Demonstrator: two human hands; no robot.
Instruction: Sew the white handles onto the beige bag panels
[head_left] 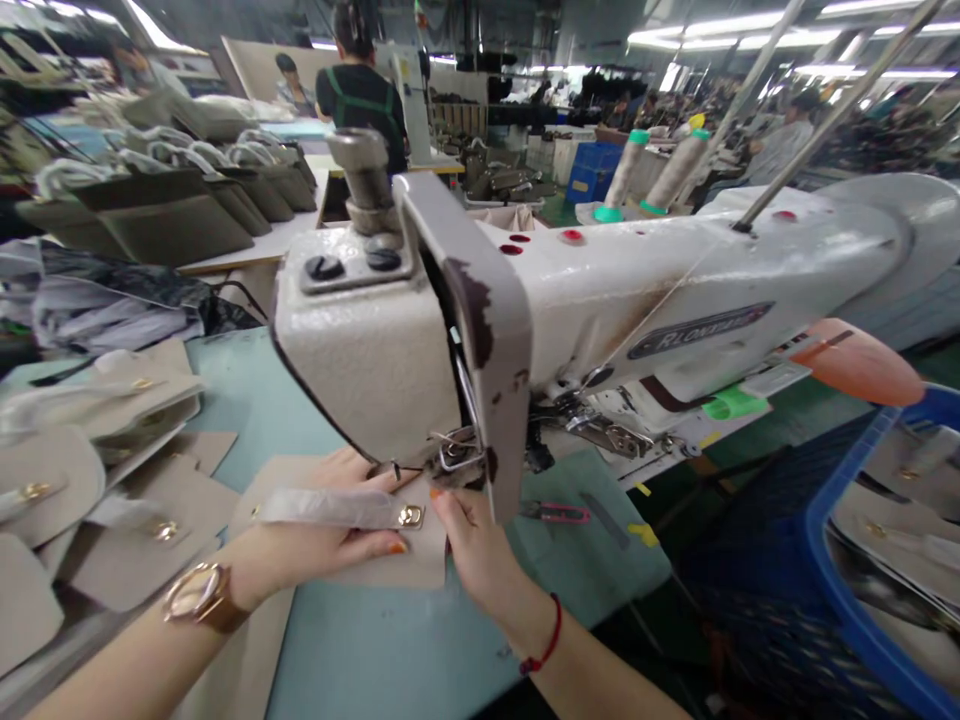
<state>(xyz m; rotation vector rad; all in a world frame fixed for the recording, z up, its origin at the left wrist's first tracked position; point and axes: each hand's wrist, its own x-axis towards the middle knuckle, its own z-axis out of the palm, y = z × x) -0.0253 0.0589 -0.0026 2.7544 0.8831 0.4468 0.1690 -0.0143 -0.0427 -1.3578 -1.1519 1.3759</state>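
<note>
A beige bag panel (420, 570) lies under the head of a white sewing machine (360, 350). Across it runs a strap handle (330, 508) in whitish wrapping, fixed by a gold buckle (410, 516). My left hand (315, 530) rests on the panel, passing beneath the handle. Its thumb and fingers are spread, and the machine head partly covers the fingertips. At the panel's right edge, close to the presser foot, my right hand (476, 550) is closed on the panel with the thumb on top. The needle is hidden behind the machine's guard.
Similar beige pieces with handles (142, 510) are heaped at left. Pink-handled snippers (559, 512) lie on the blue-green table (360, 650) to the right. A blue basket (817, 520) with more pieces stands at right. Dark bags (165, 215) and a person (360, 90) are farther back.
</note>
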